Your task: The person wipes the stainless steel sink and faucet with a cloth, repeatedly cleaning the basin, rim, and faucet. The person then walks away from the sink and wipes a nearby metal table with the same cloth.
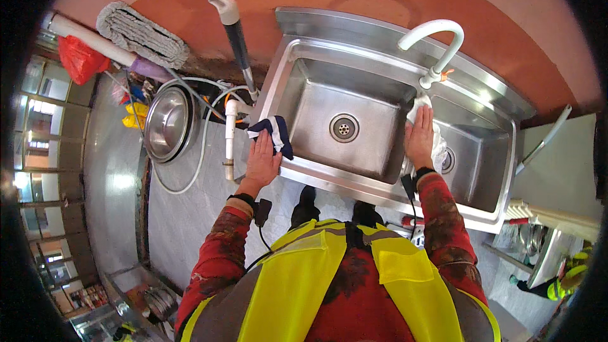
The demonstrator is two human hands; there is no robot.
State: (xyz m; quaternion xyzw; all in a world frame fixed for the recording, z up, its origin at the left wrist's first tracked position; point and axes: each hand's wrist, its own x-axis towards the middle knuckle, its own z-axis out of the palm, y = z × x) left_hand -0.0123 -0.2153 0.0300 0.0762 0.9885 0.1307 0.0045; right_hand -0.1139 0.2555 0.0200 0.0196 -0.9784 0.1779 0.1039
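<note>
A stainless steel double-bowl sink (304, 161) stands before me. My left hand (262, 159) lies flat on a navy-and-white striped cloth (283, 138) at the sink's left rim. My right hand (420, 137), fingers extended, presses on a white cloth (438, 145) over the divider between the two bowls. Part of the white cloth hangs into the right bowl, partly covering its drain (448, 160). The left bowl holds no water that I can see, and its drain (344, 128) is in plain view. A white curved faucet (441, 33) rises behind the divider.
Left of the sink are a white drain pipe (230, 133), a looped hose (202, 161), metal basins (167, 123), a grey mop head (142, 35) and a black-and-white handle (235, 33). A pale panel (555, 166) stands to the right. Another person (560, 287) is at the far lower right.
</note>
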